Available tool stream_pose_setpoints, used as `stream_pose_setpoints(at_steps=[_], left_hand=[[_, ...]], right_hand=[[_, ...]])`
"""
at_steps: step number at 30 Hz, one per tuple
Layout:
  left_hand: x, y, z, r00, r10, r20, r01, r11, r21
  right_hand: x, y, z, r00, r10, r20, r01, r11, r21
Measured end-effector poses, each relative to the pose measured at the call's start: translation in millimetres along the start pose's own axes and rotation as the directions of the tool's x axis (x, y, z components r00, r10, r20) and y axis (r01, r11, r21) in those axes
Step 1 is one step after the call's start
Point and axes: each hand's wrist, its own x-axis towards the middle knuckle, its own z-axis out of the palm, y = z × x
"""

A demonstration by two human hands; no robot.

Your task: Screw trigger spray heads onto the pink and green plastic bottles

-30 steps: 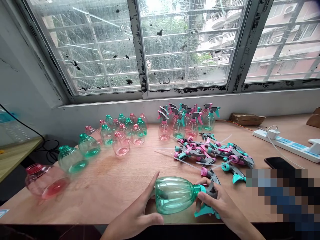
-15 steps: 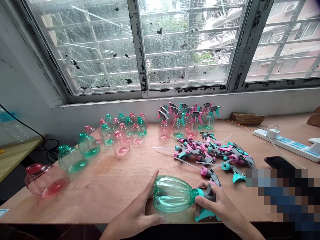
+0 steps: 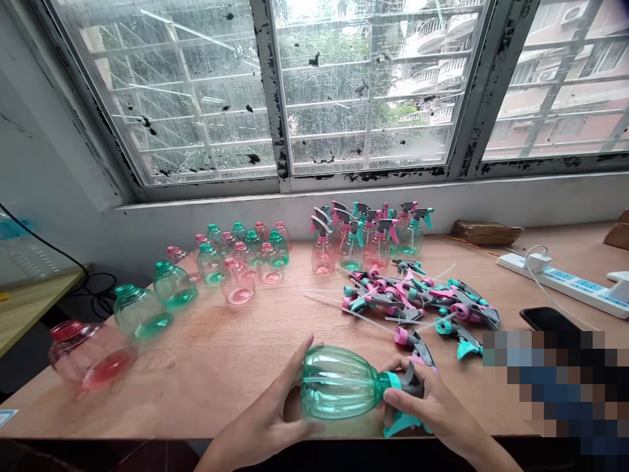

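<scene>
At lower centre | right hand [image 3: 435, 396]: grip clamped at teal collar [image 3: 394, 380]; left hand [image 3: 270, 416] curved round green bottle [image 3: 341, 383] base, closure unclear | twist best kept square

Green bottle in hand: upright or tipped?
Tipped: the green bottle is held sideways, base toward the left hand, teal collar and spray head at the right hand.

spray head [image 3: 413, 384]: partly covered | phone [image 3: 545, 319]: lower part pixelated | brown block [image 3: 618, 231]: cut by right edge
</scene>
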Motion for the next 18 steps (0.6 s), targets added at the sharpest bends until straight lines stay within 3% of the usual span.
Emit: stream_pose_setpoints(at_steps=[18], left_hand=[[-0.8,3.8,2.7,1.0,0.01,0.024,-0.007,0.993,-0.122]], right_hand=[[-1.5,0.0,1.0,0.999,-0.004,0.04,0.003,1.0,0.028]])
